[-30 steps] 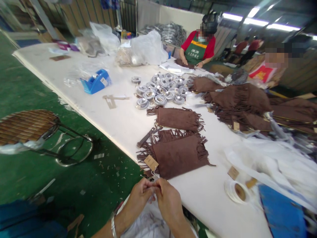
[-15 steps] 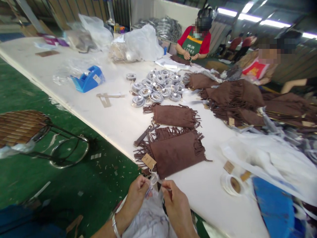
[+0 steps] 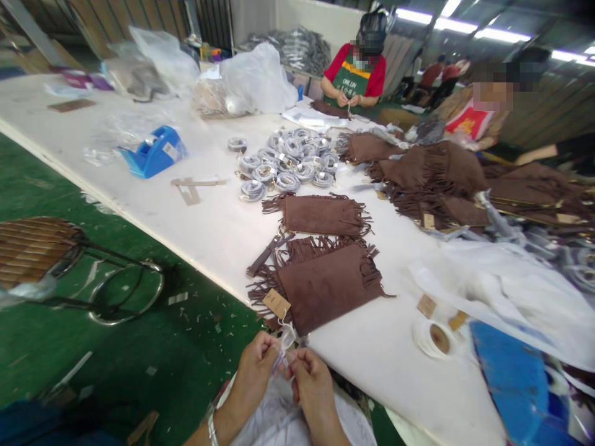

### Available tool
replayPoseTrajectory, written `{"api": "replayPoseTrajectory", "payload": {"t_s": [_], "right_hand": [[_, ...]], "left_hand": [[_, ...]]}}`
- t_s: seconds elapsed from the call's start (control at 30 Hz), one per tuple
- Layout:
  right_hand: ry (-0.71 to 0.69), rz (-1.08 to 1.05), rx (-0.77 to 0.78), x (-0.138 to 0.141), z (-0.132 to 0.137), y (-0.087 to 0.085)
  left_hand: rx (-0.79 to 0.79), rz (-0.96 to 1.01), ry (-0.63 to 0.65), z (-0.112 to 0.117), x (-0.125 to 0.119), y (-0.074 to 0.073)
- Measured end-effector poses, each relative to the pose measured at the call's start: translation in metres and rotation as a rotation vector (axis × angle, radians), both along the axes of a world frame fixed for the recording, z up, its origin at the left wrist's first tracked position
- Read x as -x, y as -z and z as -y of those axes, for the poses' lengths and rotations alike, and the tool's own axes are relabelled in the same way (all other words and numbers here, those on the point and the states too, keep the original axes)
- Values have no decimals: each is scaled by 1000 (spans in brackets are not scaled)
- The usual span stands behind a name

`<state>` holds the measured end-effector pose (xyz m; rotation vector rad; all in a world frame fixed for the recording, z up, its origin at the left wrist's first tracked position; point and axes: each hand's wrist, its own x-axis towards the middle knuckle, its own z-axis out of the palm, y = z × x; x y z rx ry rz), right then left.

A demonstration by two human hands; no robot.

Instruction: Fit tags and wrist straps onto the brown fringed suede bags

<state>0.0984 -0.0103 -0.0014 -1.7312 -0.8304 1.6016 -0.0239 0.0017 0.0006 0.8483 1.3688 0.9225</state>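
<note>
- A small clear plastic piece point(image 3: 284, 347) is held just off the near edge of the counter point(image 3: 223, 229), over pale plastic sheeting point(image 3: 279, 421) on the lap.
- The left hand point(image 3: 257, 362) and right hand point(image 3: 310, 379) are close together, fingertips pinching the piece from either side.
- Just beyond lies a brown fringed pouch point(image 3: 325, 285) with a paper tag point(image 3: 276, 303) at its near corner.
- Farther off are a second pouch point(image 3: 320, 214), coiled cables point(image 3: 288, 164) and a blue tape dispenser point(image 3: 151, 153).

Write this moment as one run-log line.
left hand: pinches clear plastic bit | right hand: pinches it too | ahead: tagged brown bag on table
</note>
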Motion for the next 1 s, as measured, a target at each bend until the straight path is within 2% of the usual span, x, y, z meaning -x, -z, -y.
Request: {"api": "replayPoseTrajectory", "payload": {"t_s": [0.13,0.27,0.5,0.63,1.0], "right_hand": [[13,36,-6,2,3,1],[50,102,-74,4,5,4],[138,-36,-42,4,4,-8],[117,-91,-46,5,5,-15],[85,-164,-9,8,-1,-14]], "left_hand": [[-13,-11,-15,1,-1,2],[-7,3,-9,3,-1,-1],[-13,-20,-3,3,1,-7],[-30,-57,13,3,3,-5],[-46,-150,46,5,4,4]]}}
